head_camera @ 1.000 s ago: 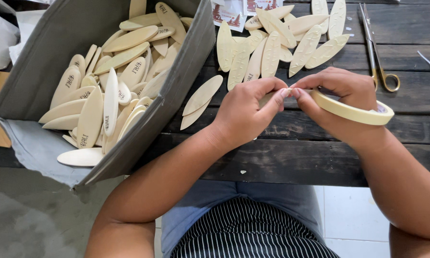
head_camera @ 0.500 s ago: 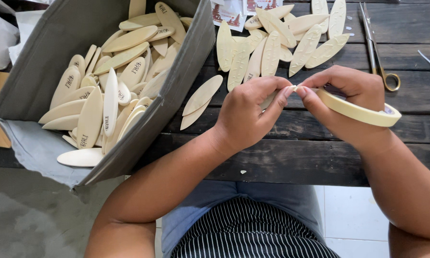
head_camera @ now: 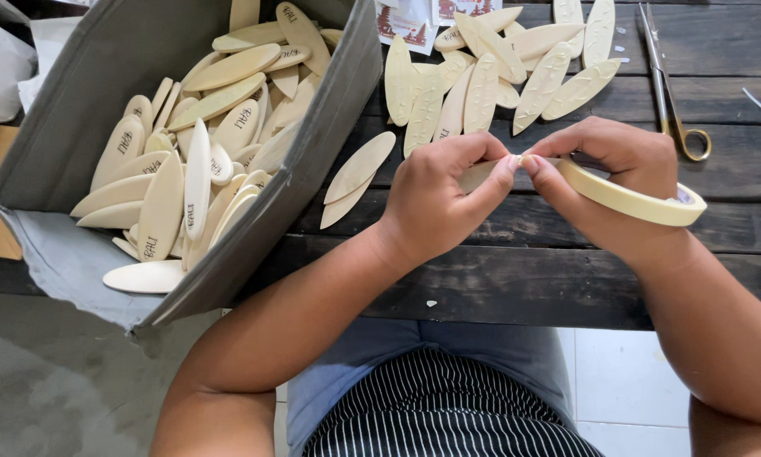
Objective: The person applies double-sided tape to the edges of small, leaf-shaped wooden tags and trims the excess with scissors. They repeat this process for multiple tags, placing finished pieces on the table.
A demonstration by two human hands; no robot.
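Observation:
My right hand (head_camera: 622, 182) holds a roll of cream masking tape (head_camera: 643, 201) above the dark wooden table (head_camera: 567, 279). My left hand (head_camera: 440, 199) pinches the tape's loose end with thumb and forefinger, right against the right fingertips. A pale wooden leaf-shaped piece (head_camera: 479, 175) shows partly behind my left fingers; whether the hand grips it I cannot tell. Two more such pieces (head_camera: 357, 173) lie just left of my left hand.
A grey cardboard box (head_camera: 118, 127) full of several leaf-shaped wooden pieces (head_camera: 194, 161) sits at the left, overhanging the table edge. More pieces (head_camera: 499, 72) lie fanned at the table's far side. Scissors (head_camera: 672, 89) rest at the upper right.
Both hands have shifted slightly right and the tape roll has dropped a little at its right side. The fingertips stay pinched together at the tape's end.

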